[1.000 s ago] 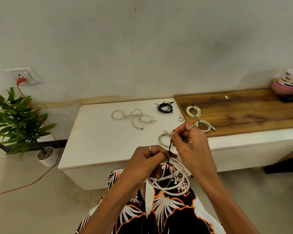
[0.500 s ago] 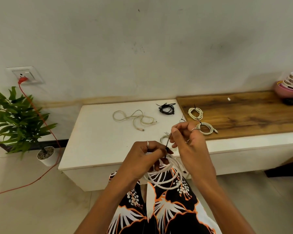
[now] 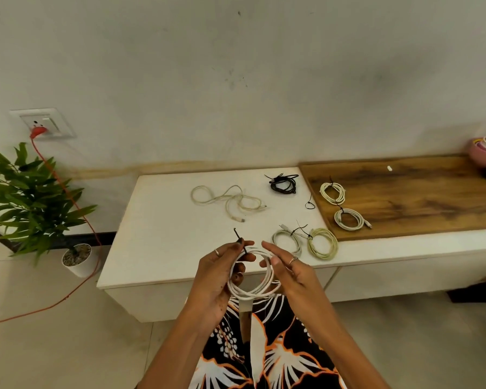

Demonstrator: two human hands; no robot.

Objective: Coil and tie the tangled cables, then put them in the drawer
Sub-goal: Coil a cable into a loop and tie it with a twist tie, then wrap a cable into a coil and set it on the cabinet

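Gripping the white coiled cable point(image 3: 251, 279) between them, both hands point(image 3: 260, 272) hold its rim.

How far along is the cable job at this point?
Done: four pale coils and a black coil lie tied on the table. In hand: both hands, left and right, hold a white coil with a black tie on it. Left: the loose cable is uncoiled; nothing is in a drawer yet.

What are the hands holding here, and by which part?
A coiled white cable. The left hand grips its upper-left rim, where a black tie sticks up; the right hand cradles its right side.
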